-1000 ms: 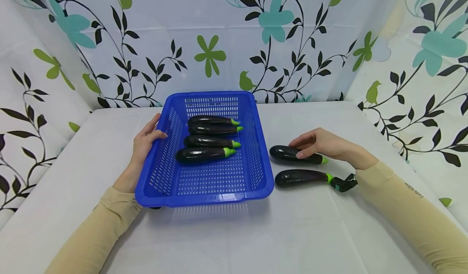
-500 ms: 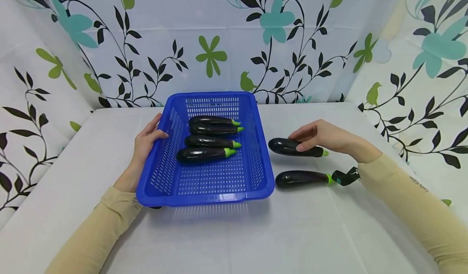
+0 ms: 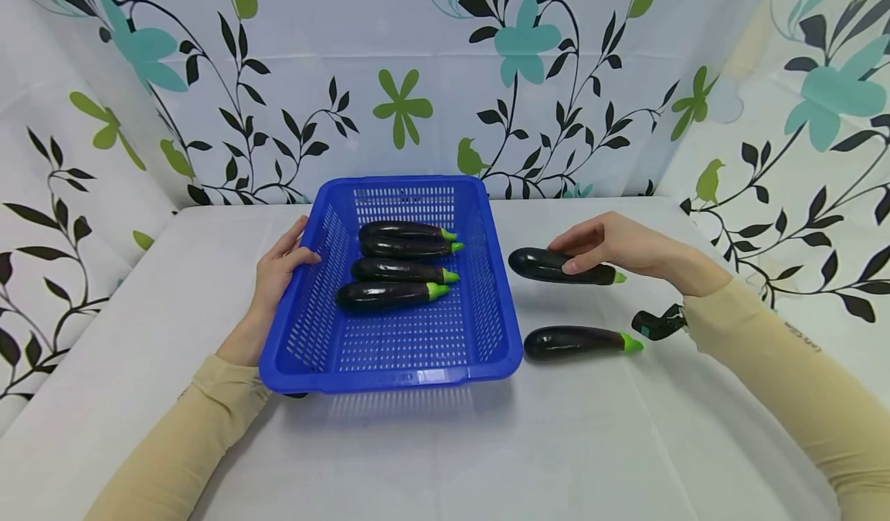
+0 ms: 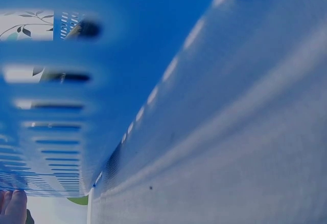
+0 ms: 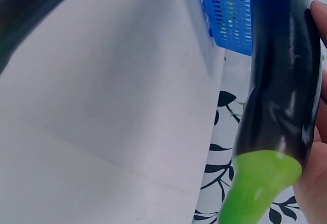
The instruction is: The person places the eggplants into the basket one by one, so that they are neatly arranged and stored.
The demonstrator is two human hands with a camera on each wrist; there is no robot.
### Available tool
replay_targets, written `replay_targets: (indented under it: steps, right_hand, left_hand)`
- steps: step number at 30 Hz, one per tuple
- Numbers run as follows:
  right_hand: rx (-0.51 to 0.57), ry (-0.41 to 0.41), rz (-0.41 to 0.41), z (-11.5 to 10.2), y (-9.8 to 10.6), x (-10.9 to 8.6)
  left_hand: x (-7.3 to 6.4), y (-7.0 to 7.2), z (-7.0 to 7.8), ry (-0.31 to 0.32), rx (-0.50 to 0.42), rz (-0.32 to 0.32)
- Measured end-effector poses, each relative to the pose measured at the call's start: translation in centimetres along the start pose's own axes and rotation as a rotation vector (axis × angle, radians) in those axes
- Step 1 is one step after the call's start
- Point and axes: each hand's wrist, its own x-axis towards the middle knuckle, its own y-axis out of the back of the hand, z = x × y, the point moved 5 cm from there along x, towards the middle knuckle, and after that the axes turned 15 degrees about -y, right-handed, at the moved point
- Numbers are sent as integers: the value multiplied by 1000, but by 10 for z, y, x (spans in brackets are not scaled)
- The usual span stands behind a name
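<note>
My right hand (image 3: 612, 249) grips a dark purple eggplant (image 3: 535, 264) by its middle, raised above the table to the right of the basket. In the right wrist view this eggplant (image 5: 281, 81) fills the right side, its green stem end pointing down. My left hand (image 3: 278, 270) holds the left rim of a blue plastic basket (image 3: 396, 378), thumb over the edge and fingers outside. Several eggplants (image 3: 385, 294) lie side by side in the basket, green ends to the right. Another eggplant (image 3: 573, 342) rests on the table below the raised one.
The white table (image 3: 431, 459) runs back to a curtain (image 3: 417, 34) printed with leaves and flowers. A black strap device (image 3: 659, 323) sits at the right wrist by the sleeve. In the left wrist view the slotted basket wall (image 4: 127, 55) takes up much of the frame.
My right hand has lifted its eggplant off the table, moving up and away from the one lying there. The left hand and the basket have stayed in place.
</note>
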Motion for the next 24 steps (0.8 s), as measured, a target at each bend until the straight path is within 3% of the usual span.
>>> replay_targets:
  steps: [17, 24]
  right_hand:
    - [-1, -17, 48, -26, 7, -13]
    - [-12, 18, 9, -45, 2, -12]
  left_hand:
    - [0, 0, 0, 23, -3, -1]
    - [1, 0, -1, 0, 30, 0]
